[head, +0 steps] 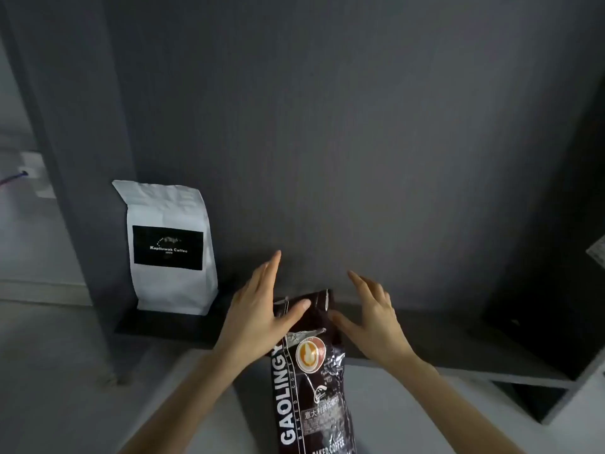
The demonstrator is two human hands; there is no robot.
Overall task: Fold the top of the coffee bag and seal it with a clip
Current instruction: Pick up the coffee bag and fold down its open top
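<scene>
A dark glossy coffee bag [312, 388] with white "GAOLINGY" lettering stands in front of me, its top part bent over toward the wall. A shiny dark piece [324, 299] sits at the top right of the fold; I cannot tell whether it is a clip. My left hand [262, 309] is at the bag's upper left, thumb lying across the folded top, fingers straight and spread. My right hand [373, 319] is at the bag's upper right, thumb touching its edge, fingers extended and apart. Neither hand wraps around the bag.
A white coffee bag [170, 250] with a black label stands at the left on a dark shelf [157, 322] against the grey wall [327, 126]. A grey ledge [474, 371] runs to the right, with a dark opening [530, 398] below it.
</scene>
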